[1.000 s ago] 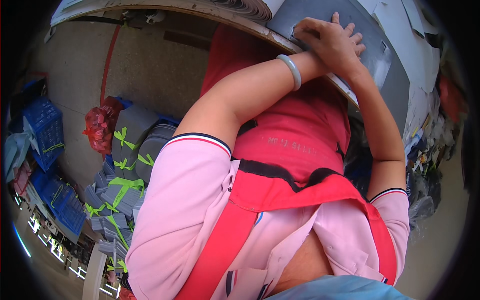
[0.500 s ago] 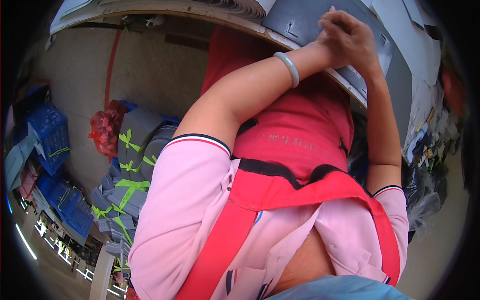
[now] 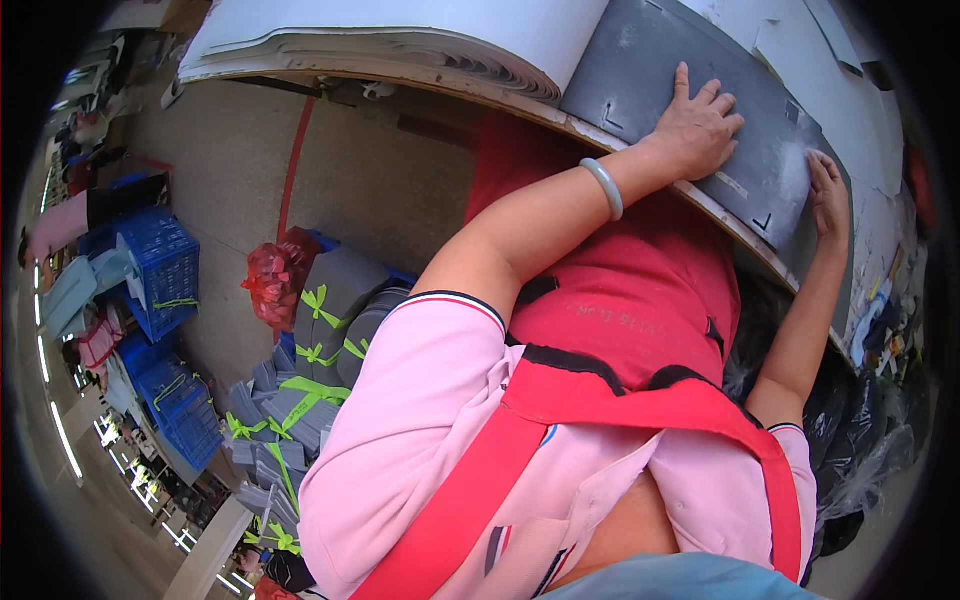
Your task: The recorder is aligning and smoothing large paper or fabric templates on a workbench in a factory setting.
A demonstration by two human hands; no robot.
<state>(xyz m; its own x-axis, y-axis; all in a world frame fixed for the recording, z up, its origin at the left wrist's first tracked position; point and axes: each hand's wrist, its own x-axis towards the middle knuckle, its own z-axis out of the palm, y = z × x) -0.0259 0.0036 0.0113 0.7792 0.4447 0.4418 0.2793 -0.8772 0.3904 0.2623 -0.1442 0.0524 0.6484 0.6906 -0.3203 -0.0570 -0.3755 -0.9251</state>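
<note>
A dark grey flat board [image 3: 640,75] with black corner marks and whitish powdery smudges lies on the worktable. My left hand [image 3: 697,130], with a pale bangle [image 3: 603,188] on its wrist, rests palm down on this board, fingers spread. Farther right, my right hand [image 3: 828,197] is at the board's right part beside a white smudge, its fingers extended and touching the surface or just over it. Nothing shows in either hand.
A thick stack of white sheets [image 3: 400,35] overhangs the table edge on the left. Grey bundles tied with green strips [image 3: 335,300], a red bag [image 3: 280,280] and blue crates [image 3: 165,265] stand on the floor. Scraps and dark plastic bags [image 3: 850,430] lie at right.
My hands, held together above the board before, have come apart. The left one now lies flat on the board and the right one has moved right and down. The view has shifted.
</note>
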